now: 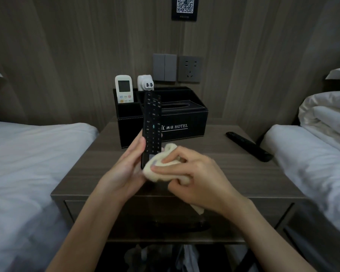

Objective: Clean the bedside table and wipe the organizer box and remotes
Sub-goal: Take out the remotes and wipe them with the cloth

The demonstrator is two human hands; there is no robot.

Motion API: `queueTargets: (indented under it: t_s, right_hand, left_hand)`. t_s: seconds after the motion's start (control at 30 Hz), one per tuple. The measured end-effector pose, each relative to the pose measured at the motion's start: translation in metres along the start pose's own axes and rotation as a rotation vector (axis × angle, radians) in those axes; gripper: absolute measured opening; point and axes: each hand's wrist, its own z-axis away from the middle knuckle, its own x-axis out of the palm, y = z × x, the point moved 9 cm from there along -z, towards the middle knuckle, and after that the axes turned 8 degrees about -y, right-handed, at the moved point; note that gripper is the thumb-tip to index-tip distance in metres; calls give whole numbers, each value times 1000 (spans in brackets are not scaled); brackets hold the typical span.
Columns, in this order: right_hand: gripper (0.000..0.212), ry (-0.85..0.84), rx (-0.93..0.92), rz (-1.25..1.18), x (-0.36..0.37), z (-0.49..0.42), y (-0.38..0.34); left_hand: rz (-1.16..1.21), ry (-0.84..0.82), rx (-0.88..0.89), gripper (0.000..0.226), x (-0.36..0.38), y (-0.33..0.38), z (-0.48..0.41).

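A bed with a white sheet (28, 163) fills the left side, its edge just beside the wooden bedside table (234, 173). Above the table's front half, the left hand (124, 169) holds a black TV remote (152, 122) upright by its lower end, thumb along the remote's left edge and fingers curled behind it, button face towards the camera. Behind the hand, at the back of the table, stands the black organizer box (185, 118), printed HOTEL on its front. A white air-conditioner remote (124, 89) stands upright in its rear left compartment, and a white plug adapter (145, 82) sticks up from the compartment just to the right; the box's right part is a tissue holder with an oval slot on top. The held remote's upper half overlaps the box in this view. At the remote's lower end a cream cloth (161, 169) is pressed against its face, bunched in the right hand (196, 179), whose fingers are curled round it; a tail of cloth hangs below the palm. On the wall above the box sit a grey switch (164, 67), a grey socket (189, 68) and, higher up, a QR code sign (184, 7). A second black remote (247, 146) lies flat near the table's right edge, well apart from the box. Beside it is another white bed (312, 163) with a folded duvet (326, 114).
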Motion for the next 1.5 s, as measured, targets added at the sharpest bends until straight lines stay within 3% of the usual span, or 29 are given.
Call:
queueTargets:
  t_s: [0.1,0.27,0.33,0.43,0.5,0.6,0.7,0.93,1.1,1.3,1.5]
  right_hand:
    - [30,-35,26,-97,2,1,3]
    - [27,355,205,-492,-45,9,31]
    - [24,449,305,-800,-52,15,45]
    - [28,529,432,-900,-56,23,65]
    - [30,568,482,-926,-56,24,73]
    - [27,567,477,-946,-55,23,73]
    - [27,547,415,-978,-56,19,63]
    - [35,523,343,-790,-59,11,55]
    - [39,507,294,-395,-70,6,52]
    - [40,460,244,-229,-65,-4,45]
    - [45,376,178,-221,-46,-11,41]
  left_hand:
    - [89,75,22,49,-13,4,2]
    - [85,-53,-32,84,-8,2,1]
    - [113,-61,-48,87,-7,-2,0]
    - [166,-33,-60,91,-2,-6,1]
    - [140,-2,-63,83,-1,-8,2]
    - [-5,25,-80,47,-1,-11,3]
    - [-162,69,-115,41,1,-16,5]
    - [-296,66,-66,57,13,-12,10]
    - [-431,-49,-84,58,26,-13,12]
    - [-341,-129,-131,50,36,-22,9]
    - [-190,-136,-112,48,30,-20,9]
